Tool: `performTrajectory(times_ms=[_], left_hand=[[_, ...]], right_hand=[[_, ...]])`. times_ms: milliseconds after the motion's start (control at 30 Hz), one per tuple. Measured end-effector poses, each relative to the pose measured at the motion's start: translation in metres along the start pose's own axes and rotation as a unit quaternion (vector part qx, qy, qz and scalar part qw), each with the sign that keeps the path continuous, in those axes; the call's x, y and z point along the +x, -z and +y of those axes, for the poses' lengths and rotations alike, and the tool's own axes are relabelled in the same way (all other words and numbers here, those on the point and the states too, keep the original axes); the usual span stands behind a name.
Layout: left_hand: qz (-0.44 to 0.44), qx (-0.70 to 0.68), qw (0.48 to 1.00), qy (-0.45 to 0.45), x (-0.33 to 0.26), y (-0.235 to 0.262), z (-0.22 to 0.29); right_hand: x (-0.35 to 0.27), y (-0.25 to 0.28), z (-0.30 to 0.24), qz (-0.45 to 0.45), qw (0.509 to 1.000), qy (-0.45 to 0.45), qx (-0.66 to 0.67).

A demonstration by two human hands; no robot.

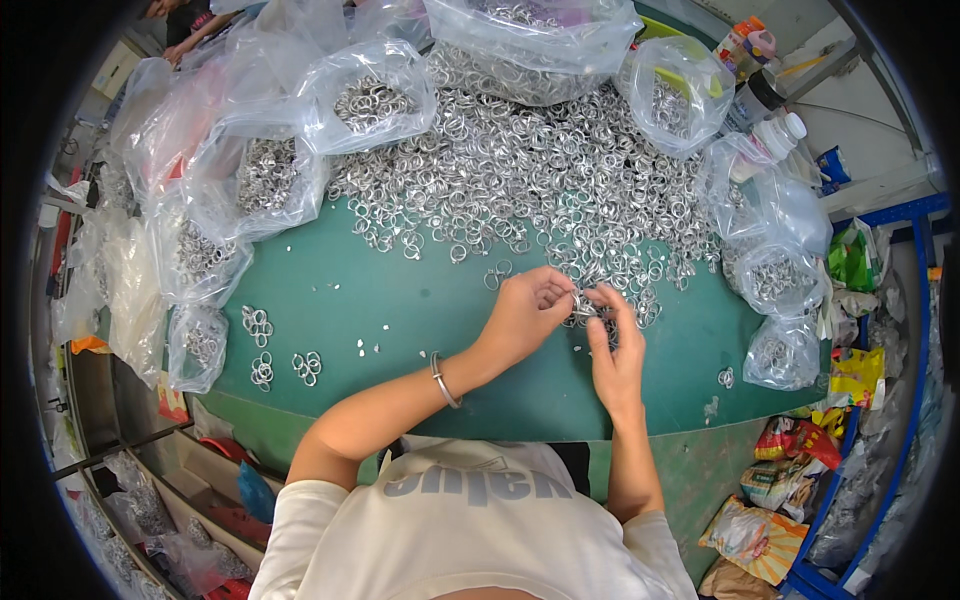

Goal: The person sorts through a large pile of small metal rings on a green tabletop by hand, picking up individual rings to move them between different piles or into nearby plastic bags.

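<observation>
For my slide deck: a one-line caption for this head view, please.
Left hand and right hand pinch small metal rings beside a heaped pile on a green table.

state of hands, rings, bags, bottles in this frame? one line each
left hand: fingers pinched on small metal rings
right hand: fingertips on the same rings
ring pile: loose, spread over the green mat
linked ring clusters: lying apart, left of the mat
plastic bags: open, part-filled with rings
bottles: capped, lying tilted
</observation>
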State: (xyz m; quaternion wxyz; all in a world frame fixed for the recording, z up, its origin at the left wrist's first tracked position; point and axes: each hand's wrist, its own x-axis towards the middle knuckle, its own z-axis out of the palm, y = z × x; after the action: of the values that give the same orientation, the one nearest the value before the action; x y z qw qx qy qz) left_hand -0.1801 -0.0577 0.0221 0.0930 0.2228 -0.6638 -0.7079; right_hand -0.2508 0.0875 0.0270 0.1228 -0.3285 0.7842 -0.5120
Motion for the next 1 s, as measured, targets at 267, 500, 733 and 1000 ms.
performTrajectory(times_ms=[267, 500, 733, 1000], left_hand=[[-0.047, -0.213, 0.976, -0.009, -0.008, 0.008, 0.007], [-0.066, -0.146, 0.987, 0.021, -0.018, 0.022, 0.016], [-0.061, -0.086, 0.992, 0.067, -0.022, 0.04, 0.001], [-0.087, 0.034, 0.991, 0.099, -0.034, 0.039, -0.016]], right_hand=[[-0.001, -0.011, -0.009, -0.024, 0.965, -0.094, 0.242], [0.001, -0.008, -0.021, -0.045, 0.854, -0.179, 0.486], [0.007, 0.009, -0.006, 0.034, 0.991, -0.111, 0.063], [0.01, 0.005, 0.007, 0.063, 0.948, 0.054, -0.307]])
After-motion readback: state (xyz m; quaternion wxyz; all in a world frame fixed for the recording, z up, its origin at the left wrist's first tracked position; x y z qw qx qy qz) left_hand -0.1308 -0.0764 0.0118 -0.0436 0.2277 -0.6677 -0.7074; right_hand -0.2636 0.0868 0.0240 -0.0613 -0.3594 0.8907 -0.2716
